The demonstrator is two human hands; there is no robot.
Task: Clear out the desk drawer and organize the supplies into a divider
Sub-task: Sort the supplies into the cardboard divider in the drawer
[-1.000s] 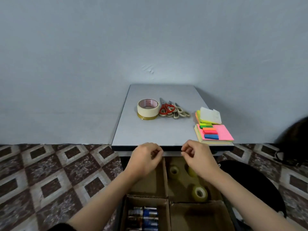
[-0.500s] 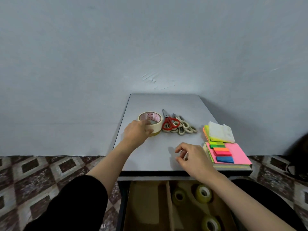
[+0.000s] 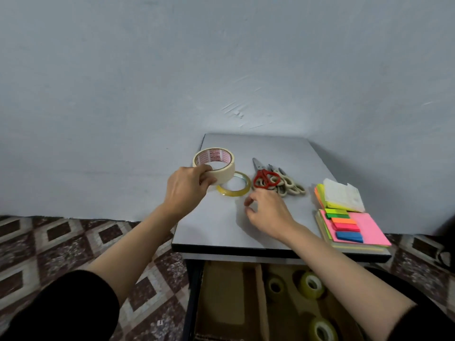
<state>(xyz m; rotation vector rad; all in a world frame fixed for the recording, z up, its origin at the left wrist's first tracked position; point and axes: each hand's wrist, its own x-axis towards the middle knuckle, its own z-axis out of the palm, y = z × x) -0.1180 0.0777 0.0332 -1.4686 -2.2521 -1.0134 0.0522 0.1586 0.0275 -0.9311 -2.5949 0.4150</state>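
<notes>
— What is my left hand (image 3: pixel 187 190) doing?

— Your fingers and thumb are wrapped round the near side of the cream tape roll (image 3: pixel 216 163), left of centre in the frame. You hold it tilted, with its open middle facing up toward you. Its lower edge overlaps a thin yellow tape ring (image 3: pixel 234 188) that lies flat on the grey desk (image 3: pixel 258 148). I cannot tell whether the two touch.

— And my right hand (image 3: pixel 268 212)?

— It is just right of centre, over bare desk. Your fingers are loosely curled, thumb and forefinger a little apart, and they hold nothing. The hand is near the yellow ring and just below the scissors (image 3: pixel 264 178), a red-handled pair lying against cream-handled ones.

— What else is around?

— Sticky notes (image 3: pixel 344 200) and a pink pad (image 3: pixel 369 230) with coloured flags lie along the right edge of the desk. At the bottom of the frame, under the desk's front edge, you can see the cardboard divider (image 3: pixel 229 299). Its right-hand compartment holds three small clear tape rolls (image 3: pixel 311 284).
</notes>
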